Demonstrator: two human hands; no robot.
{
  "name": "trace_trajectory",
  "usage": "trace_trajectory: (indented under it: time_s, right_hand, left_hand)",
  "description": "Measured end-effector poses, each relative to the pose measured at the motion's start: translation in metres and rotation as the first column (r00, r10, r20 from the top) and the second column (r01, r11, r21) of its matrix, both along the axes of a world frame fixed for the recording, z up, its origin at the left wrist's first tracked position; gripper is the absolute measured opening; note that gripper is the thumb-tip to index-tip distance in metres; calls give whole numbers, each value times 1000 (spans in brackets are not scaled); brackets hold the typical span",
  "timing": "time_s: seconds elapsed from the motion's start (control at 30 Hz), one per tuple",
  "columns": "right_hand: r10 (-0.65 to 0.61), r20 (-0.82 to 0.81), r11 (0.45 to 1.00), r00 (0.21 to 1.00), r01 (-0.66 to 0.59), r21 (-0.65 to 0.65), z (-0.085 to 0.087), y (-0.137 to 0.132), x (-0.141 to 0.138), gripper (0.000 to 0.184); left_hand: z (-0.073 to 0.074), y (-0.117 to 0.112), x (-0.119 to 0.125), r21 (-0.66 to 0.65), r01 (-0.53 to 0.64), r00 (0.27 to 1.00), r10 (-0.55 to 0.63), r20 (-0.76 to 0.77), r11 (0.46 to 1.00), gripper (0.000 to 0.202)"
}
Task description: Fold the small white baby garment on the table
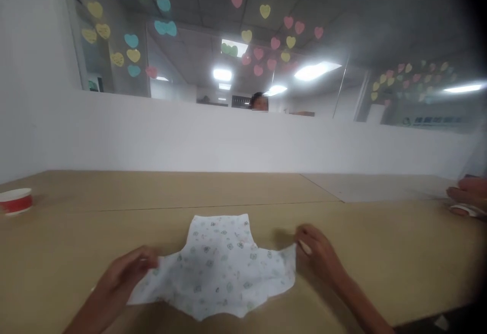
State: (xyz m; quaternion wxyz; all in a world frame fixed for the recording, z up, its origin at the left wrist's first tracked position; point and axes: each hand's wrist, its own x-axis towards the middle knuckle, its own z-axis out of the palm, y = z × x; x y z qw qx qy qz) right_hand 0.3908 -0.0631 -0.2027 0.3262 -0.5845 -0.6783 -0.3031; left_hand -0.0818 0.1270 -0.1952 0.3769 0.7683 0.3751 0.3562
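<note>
A small white baby shirt [224,268] with a printed pattern of little figures in green, grey and brown is spread out over the table in front of me. Its body points away from me, and its sleeves stretch to either side. My left hand [127,273] is closed on the left sleeve near its upper edge, covering part of it. At the far right end of the other sleeve, my right hand [317,250] pinches the cuff corner between thumb and fingers. The near edge of the shirt looks wavy and slightly raised from the table.
A red and white paper bowl [15,202] stands at the left of the brown table [152,189]. Another person's hand [470,194] is at the far right edge. A white wall [228,141] with glass and heart-shaped notes rises behind; a person's head shows beyond it.
</note>
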Motion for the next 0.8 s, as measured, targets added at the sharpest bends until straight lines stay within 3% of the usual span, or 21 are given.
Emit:
trace_trajectory:
  time_s: [0.03,0.07,0.13,0.17,0.2,0.23,0.27,0.3,0.37,0.43,0.47,0.57,0.67,0.8]
  right_hand:
    - [48,-13,999,999,-47,19,13,15,-20,13]
    - [107,-23,994,994,-107,26,26,30,-40,14]
    - [281,-1,959,960,-281,-24,46,57,-79,20]
    - [357,-38,932,933,-359,-59,52,69,-94,25]
    - [418,-109,902,902,-426,-63,54,79,-105,27]
    - [458,-202,880,866,-474,-39,51,89,-111,26]
    - [479,-303,868,824,-497,20,44,100,-111,23]
    - [484,-400,866,778,-491,95,33,110,-108,19]
    - [465,-517,883,718,-416,216,7,131,-91,17]
    - [394,-578,915,715,-364,173,-18,145,-70,17]
    - [354,-592,928,724,-350,127,-27,148,-62,18]
    - [250,-609,949,752,-314,2,-38,142,-48,19]
    - [191,-601,948,776,-304,-90,-32,131,-47,16]
    - [145,-562,938,814,-293,-183,-28,129,-49,20]
  left_hand:
    - [9,-8,29,-220,142,980,-107,167,965,47]
    - [16,-14,57,-443,272,940,-139,311,854,54]
    - [19,-17,106,-693,505,858,-213,467,514,71]
    - [15,-16,125,-741,530,846,-200,494,411,77]
    - [10,-13,140,-773,528,848,-181,497,352,80]
    - [2,-9,151,-789,513,858,-171,485,338,81]
    - [-6,-5,159,-795,485,874,-165,458,364,80]
    - [-15,-1,163,-784,451,891,-169,421,426,78]
    - [-31,6,166,-701,368,928,-191,321,611,71]
    - [-39,8,165,-572,300,954,-224,201,764,65]
    - [-39,8,163,-511,290,957,-250,148,809,61]
    - [-25,3,153,-360,293,950,-311,7,886,44]
    - [-8,5,143,-195,228,938,-269,-219,954,33]
    - [0,8,132,-118,261,862,-287,-418,958,28]
